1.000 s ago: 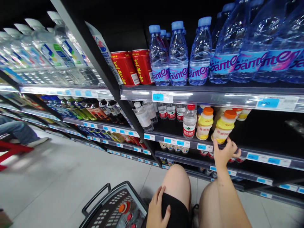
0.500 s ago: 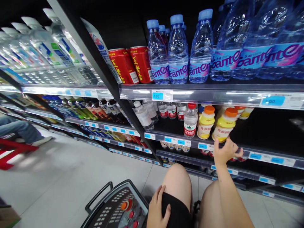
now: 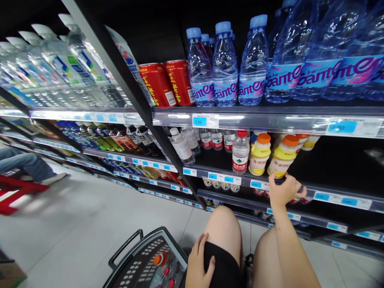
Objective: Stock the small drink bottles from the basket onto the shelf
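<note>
My right hand (image 3: 286,192) reaches to the front edge of the shelf. Its thumb and index finger grip the base of a yellow-and-white drink bottle (image 3: 281,160) with an orange cap; the other fingers extend to the right. Just left of it stands a matching bottle (image 3: 258,156), beside a clear water bottle (image 3: 240,154) with a red cap and red label. My left hand (image 3: 200,262) lies open on my thigh, fingers spread over the black shorts, holding nothing.
A dark shopping basket (image 3: 144,256) with several bottles stands on the floor at lower left. Above my right hand, a shelf edge (image 3: 255,119) carries blue-capped water bottles (image 3: 226,76) and red cans (image 3: 157,84). Far left, a person's leg (image 3: 27,164) shows near a red frame (image 3: 21,194).
The view has shifted very slightly. My right thumb and index finger sit a little more closely around the base of the yellow-and-white bottle. My left hand stays on my thigh.
</note>
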Tool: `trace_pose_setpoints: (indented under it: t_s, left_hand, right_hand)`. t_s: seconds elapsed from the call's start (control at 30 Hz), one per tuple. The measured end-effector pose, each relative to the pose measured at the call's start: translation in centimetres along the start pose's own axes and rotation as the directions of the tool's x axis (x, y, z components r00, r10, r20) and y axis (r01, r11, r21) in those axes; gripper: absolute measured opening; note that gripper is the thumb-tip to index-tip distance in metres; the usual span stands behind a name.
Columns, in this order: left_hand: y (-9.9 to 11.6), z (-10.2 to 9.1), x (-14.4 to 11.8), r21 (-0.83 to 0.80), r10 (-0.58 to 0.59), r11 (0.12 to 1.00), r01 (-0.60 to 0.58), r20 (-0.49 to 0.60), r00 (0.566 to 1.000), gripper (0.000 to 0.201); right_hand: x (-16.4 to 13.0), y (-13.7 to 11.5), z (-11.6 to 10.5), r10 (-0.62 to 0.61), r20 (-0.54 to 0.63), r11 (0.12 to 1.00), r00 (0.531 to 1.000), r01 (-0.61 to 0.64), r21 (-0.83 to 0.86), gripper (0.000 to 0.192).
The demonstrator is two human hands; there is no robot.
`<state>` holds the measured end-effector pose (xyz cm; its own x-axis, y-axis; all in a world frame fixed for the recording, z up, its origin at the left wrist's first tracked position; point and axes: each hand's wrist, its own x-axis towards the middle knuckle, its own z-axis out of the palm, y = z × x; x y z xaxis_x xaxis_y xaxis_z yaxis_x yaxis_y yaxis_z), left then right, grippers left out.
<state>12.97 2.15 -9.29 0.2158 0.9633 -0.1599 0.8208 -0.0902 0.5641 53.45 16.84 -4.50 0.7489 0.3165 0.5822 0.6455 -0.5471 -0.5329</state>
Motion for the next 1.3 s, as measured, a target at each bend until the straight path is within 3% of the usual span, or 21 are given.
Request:
trace_pose_setpoints:
  t_s: [0.4,1.07,1.3]
  left_hand:
    - [-0.3,0.1,0.1,0.007,0.027,1.0,-0.027,-0.023,0.999,0.064]
    - [0.6,-0.5,-0.2,-0.024,0.004,1.0,-0.004,0.016,1.0,0.065]
    - [0.9,-1.3,-1.0,-0.074,-0.024,0.997,0.026,0.026,0.999,0.066]
  right_hand:
    - [0.0,1.2,0.5,-0.063,-0.025,0.996,0.998,0.062,-0.06,0.042]
    - [-0.1,0.9,0.2,-0.033,-0.001,0.999,0.999,0.033,-0.024,0.046]
    - [0.8,0.2,-1.6,0.008,0.05,0.995,0.999,-0.013,0.101,0.06]
